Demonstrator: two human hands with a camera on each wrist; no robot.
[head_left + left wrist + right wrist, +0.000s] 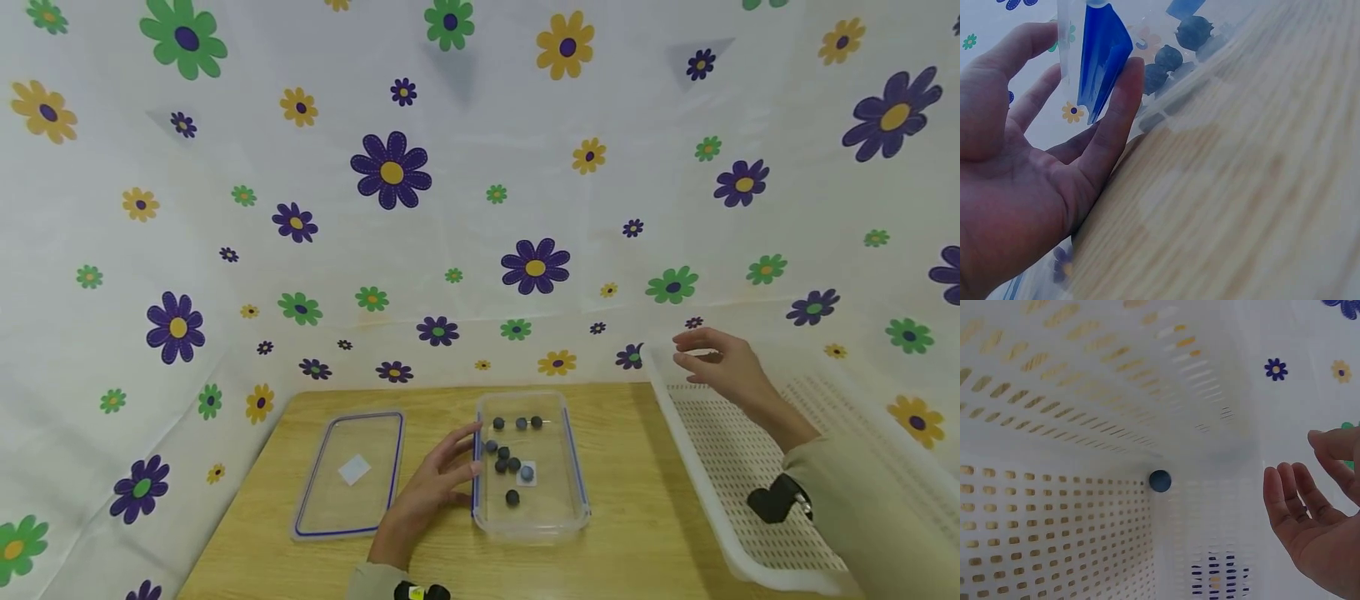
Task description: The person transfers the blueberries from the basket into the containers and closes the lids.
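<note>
A clear plastic food container [532, 525] with blue-edged side flaps holds several dark blueberries [503, 452]. My left hand [431, 483] rests against the container's left side, its fingers fairly straight. The left wrist view shows a fingertip touching the blue flap [1102, 59], with blueberries [1169, 57] visible through the wall. My right hand [723, 367] hovers over the far part of a white perforated basket [693, 479]. Its thumb and fingers are apart, with nothing between them. Low inside the basket, a single blueberry [1160, 480] lies near the corner.
A clear lid [348, 500] with a blue seal lies on the wooden table [622, 500], left of the container. A flower-patterned sheet [465, 233] hangs behind and around the table. The basket stands along the right side.
</note>
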